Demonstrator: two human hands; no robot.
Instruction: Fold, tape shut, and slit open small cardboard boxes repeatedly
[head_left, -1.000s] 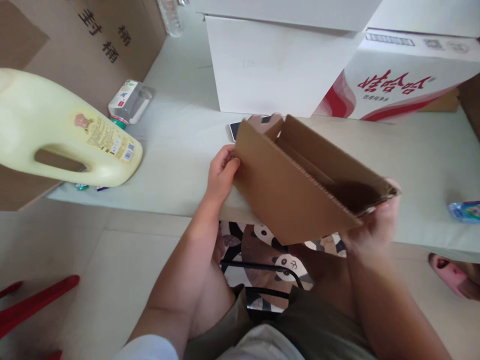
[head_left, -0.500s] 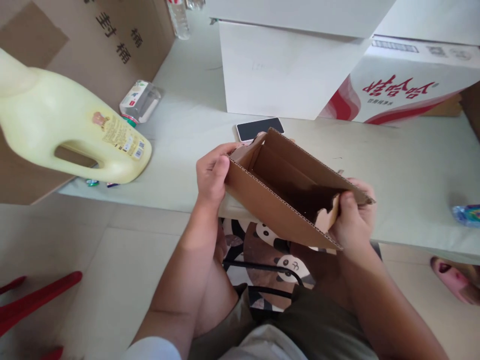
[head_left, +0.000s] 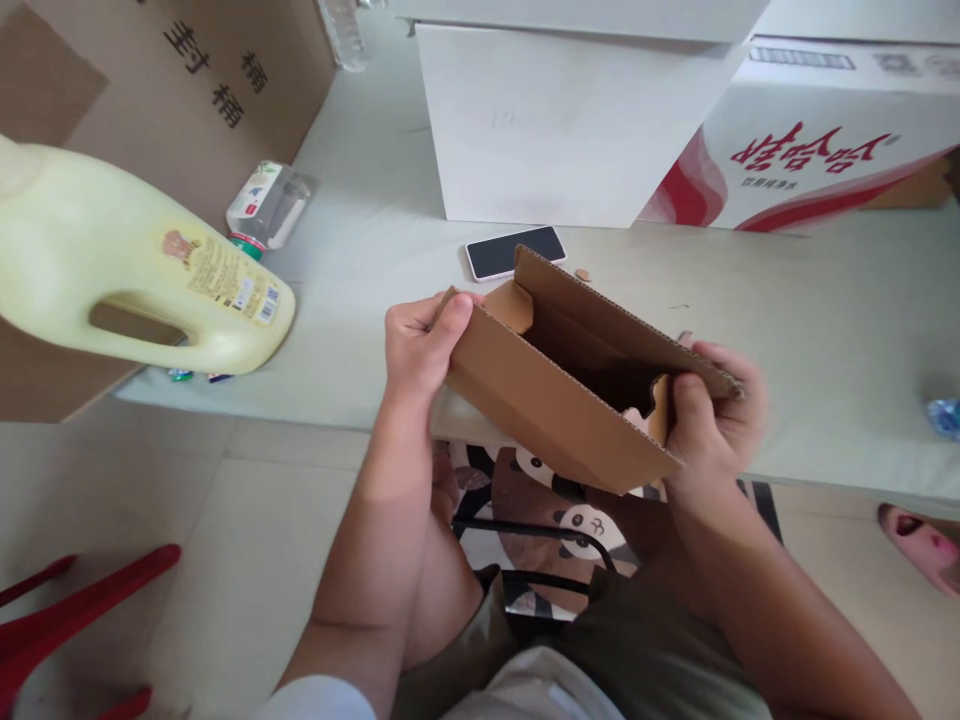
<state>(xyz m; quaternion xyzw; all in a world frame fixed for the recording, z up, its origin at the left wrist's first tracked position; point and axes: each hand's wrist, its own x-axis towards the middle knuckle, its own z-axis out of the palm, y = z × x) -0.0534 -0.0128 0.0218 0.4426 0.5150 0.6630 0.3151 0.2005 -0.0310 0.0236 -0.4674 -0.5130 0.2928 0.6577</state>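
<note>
An open-topped brown cardboard box [head_left: 555, 400] is held tilted above the table's front edge, between both hands. My left hand [head_left: 424, 345] grips its left end, the thumb over the near wall's corner and the fingers behind. At the right end, my right hand [head_left: 709, 415] closes on the box with the thumb at an inward-folded flap [head_left: 657, 408]; its outer fingers are slightly blurred. The box's inside is dark and its floor cannot be made out. Just beyond the box, a phone [head_left: 516, 254] lies on the table.
A large yellow jug [head_left: 150, 260] lies at left before a brown carton [head_left: 277, 60]. A clear bottle [head_left: 271, 205] rests beside it. White boxes [head_left: 555, 130] and a red-and-white carton [head_left: 817, 150] line the table's [head_left: 825, 330] back. A panda-patterned chair [head_left: 525, 520] is below.
The left-end flap has folded inward, and my left thumb has shifted onto the near wall's corner. The right-end flap stands straighter against its end. The view has moved slightly.
</note>
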